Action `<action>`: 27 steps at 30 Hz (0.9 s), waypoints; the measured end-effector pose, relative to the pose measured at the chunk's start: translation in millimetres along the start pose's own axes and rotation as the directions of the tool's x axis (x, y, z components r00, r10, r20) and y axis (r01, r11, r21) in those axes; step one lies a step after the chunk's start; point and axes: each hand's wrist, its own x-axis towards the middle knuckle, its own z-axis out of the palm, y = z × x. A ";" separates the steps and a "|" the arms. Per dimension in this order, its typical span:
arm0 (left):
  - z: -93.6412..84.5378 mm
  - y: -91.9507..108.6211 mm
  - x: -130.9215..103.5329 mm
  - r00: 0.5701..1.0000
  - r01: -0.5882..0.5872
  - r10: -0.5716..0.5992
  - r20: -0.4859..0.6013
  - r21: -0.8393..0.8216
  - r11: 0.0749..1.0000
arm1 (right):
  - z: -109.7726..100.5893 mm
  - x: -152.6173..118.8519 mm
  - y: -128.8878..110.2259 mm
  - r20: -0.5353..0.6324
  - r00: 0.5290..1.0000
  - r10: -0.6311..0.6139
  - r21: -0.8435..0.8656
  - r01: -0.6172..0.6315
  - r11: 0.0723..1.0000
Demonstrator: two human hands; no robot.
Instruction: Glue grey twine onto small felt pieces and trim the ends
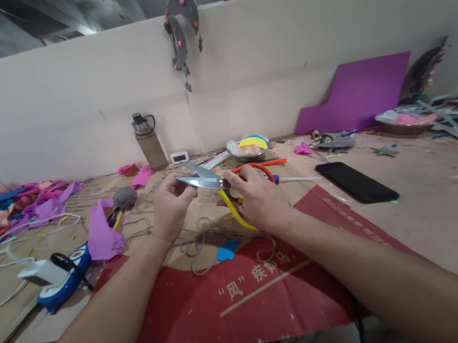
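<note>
Scissors (209, 183) with their blades apart are in my right hand (261, 198), its fingers wrapped round the handles. A red handle loop shows above that hand, and a yellow curved part hangs below it. The blades point left, towards my left hand (173, 203). That hand is closed in a pinch close to the blade tips; what lies between its fingers is too small to tell. Below both hands, loose grey yarn (204, 236) curls over the red and brown cardboard (251, 313). A blue felt piece (227, 250) lies beside the yarn.
A grey yarn ball (125, 198), purple felt (103, 232) and a blue power strip (63, 279) lie to the left. A bottle (149, 143) and a metal bowl (250, 153) stand at the back. On the right are a black phone (356, 181) and another bowl (404, 123).
</note>
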 end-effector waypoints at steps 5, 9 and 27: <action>1.3 -1.1 1.8 0.998 0.055 -0.056 -0.036 -0.043 0.998 | 0.5 -0.7 -0.5 0.020 0.999 0.028 0.039 -0.029 0.999; 2.3 1.1 2.0 1.000 0.018 -0.018 -0.006 -0.069 0.997 | 0.2 -0.9 -0.6 0.027 0.999 0.030 0.077 -0.032 0.997; 0.5 -5.0 2.9 0.998 0.006 0.000 0.070 -0.080 0.997 | -3.8 -0.6 -1.9 0.069 0.996 0.049 0.118 -0.057 0.991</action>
